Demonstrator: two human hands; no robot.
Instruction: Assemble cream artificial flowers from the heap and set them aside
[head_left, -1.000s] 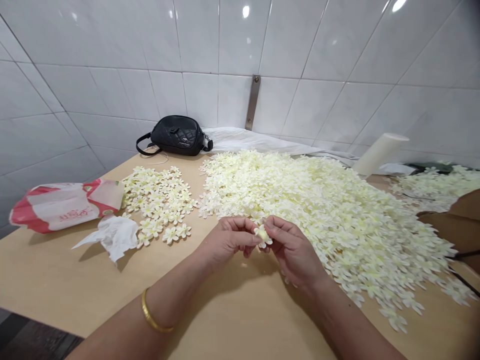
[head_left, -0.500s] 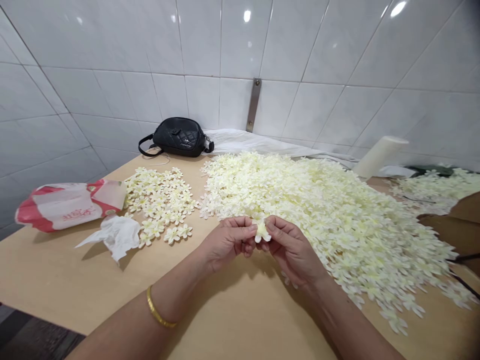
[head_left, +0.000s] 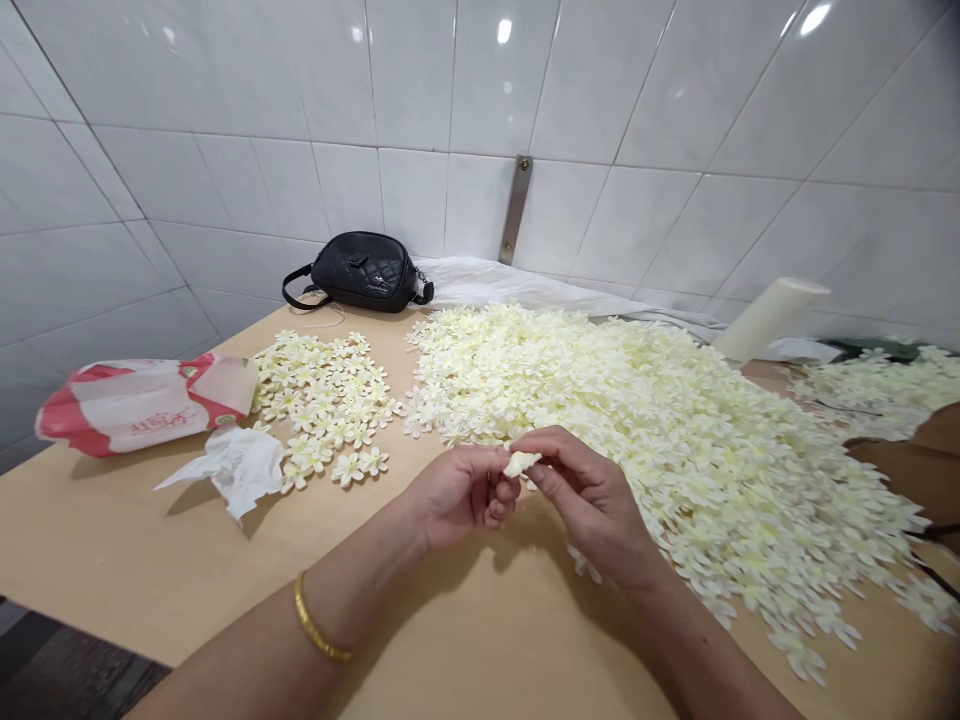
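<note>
Between my two hands is a small pale-yellow artificial flower (head_left: 520, 464), seen edge-on above the table. My left hand (head_left: 469, 495) pinches its left side, with the other fingers curled in. From the right, my right hand (head_left: 589, 495) grips the other side between thumb and fingers. Just beyond my hands spreads a large heap of loose white-and-yellow artificial flowers (head_left: 637, 400). A smaller, flatter group of such flowers (head_left: 322, 390) lies to the left. One loose blossom (head_left: 583, 565) rests under my right hand, partly hidden.
A red-and-white tissue pack (head_left: 150, 405) and a crumpled white tissue (head_left: 232, 465) lie at the left. Near the tiled wall sits a black bag (head_left: 364, 272). A white roll (head_left: 772, 315) leans behind the heap. Something brown (head_left: 911, 460) stands at the right edge of the table (head_left: 465, 640).
The flower has turned from showing its petals hanging down to lying edge-on. My right hand has rolled over, its fingers now above the flower. The view has shifted slightly.
</note>
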